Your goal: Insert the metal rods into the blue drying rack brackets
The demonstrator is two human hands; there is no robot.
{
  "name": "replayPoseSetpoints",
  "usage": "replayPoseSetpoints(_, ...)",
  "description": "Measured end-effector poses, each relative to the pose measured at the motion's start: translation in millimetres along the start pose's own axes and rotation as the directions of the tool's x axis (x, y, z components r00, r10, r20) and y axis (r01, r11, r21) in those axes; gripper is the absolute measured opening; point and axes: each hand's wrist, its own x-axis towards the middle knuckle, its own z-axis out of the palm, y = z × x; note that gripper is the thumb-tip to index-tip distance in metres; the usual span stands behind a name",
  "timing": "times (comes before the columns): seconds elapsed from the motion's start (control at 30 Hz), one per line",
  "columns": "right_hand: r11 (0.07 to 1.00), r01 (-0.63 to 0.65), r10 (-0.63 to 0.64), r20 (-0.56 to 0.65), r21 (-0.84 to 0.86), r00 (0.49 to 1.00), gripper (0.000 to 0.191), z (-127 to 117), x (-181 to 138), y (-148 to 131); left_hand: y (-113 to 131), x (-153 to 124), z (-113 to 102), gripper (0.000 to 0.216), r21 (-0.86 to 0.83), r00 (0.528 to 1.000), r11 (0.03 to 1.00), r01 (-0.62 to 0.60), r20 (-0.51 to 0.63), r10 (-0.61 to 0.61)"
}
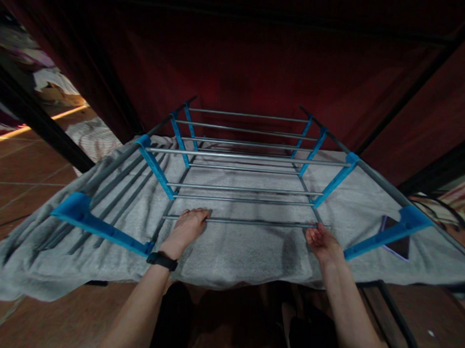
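A rack of grey metal rods and blue plastic brackets [163,175] lies on a grey cloth [231,252]. My left hand [188,226], with a dark band on its wrist, is closed around the left part of the nearest metal rod [257,223]. Near that rod's right end, my right hand [323,241] pinches it between the fingers. The rod runs level between both hands, low between the rack's sides. More blue brackets [334,183] stand along the right side. Several loose grey rods [137,189] rest on the cloth at the left.
A dark phone [396,236] lies on the cloth beyond the front right bracket. Behind the rack rises a dark red panel [239,64]. Brown floor tiles [32,167] show at the left, and a black metal frame [392,320] stands low at the right.
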Motion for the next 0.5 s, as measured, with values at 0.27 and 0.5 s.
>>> replayPoseSetpoints(0.27,1.000,-0.002,0.002,-0.023,-0.003,1.000,0.023,-1,1,-2,-19,5,9,0.035,0.058,0.985,0.984,0.169,-0.034,-0.167)
replayPoseSetpoints(0.5,1.000,-0.017,0.017,-0.024,-0.001,1.000,0.024,-1,-1,-4,-18,2,2,0.033,0.056,0.935,0.933,0.355,-0.005,-0.355)
